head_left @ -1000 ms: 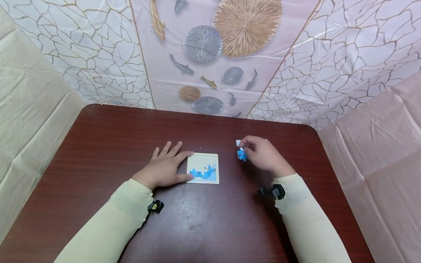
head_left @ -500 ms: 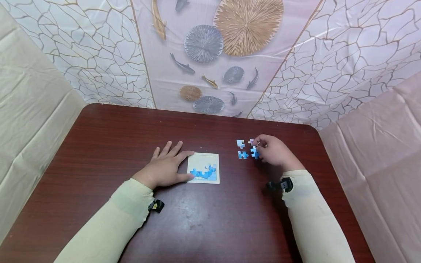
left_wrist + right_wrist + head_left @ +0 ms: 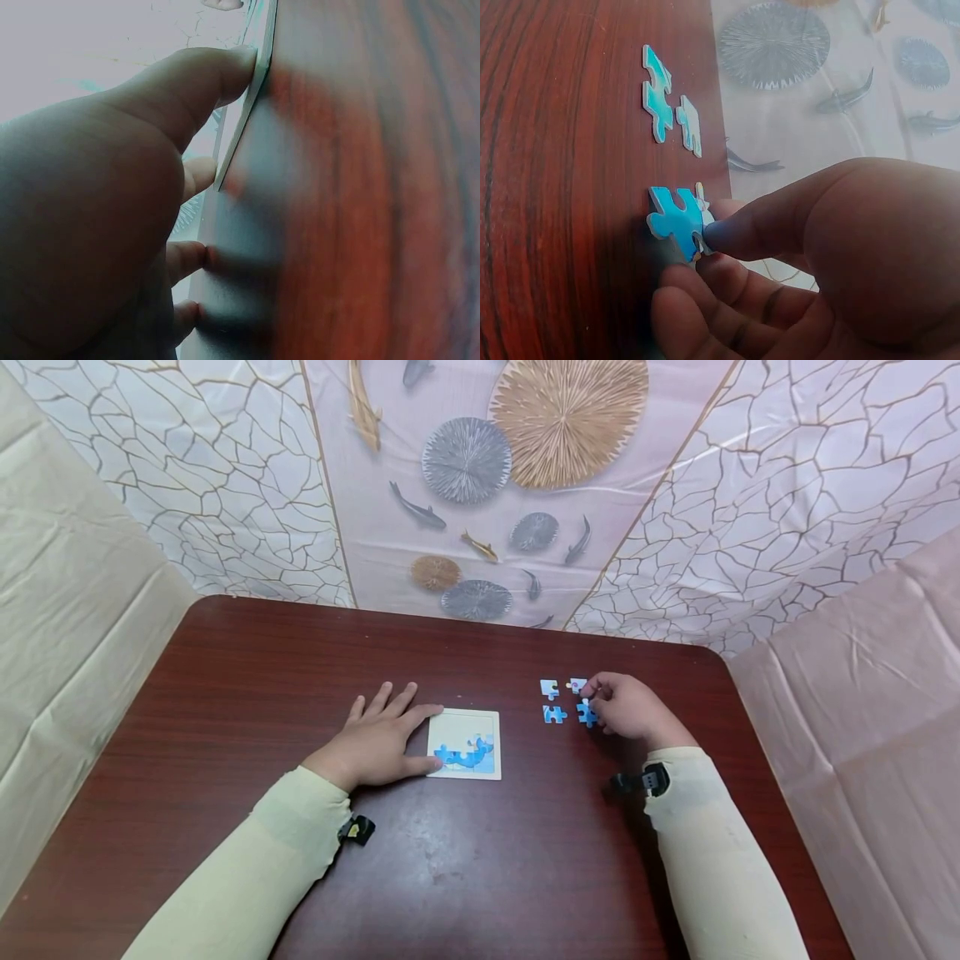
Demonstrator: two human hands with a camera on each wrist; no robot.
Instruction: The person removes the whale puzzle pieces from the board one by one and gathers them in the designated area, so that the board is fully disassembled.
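A square puzzle tray with a pale rim lies on the table, part filled with blue pieces forming an animal-like picture. My left hand is spread flat at its left side, thumb and index finger touching the tray's rim. To the right, my right hand pinches a blue jigsaw piece at its edge between thumb and fingers, close to the tabletop. Beyond that piece lies a pale jigsaw piece, partly hidden by the fingers in the right wrist view.
Two more loose pieces lie left of the right hand: a pale jigsaw piece and a blue-and-white jigsaw piece. The dark red wooden table ends at a patterned cloth behind; plain cloth hangs at both sides.
My right hand has moved right from the left-hand loose pieces to the blue piece, which has shifted slightly right and nearer. My left hand and the tray have stayed in place.
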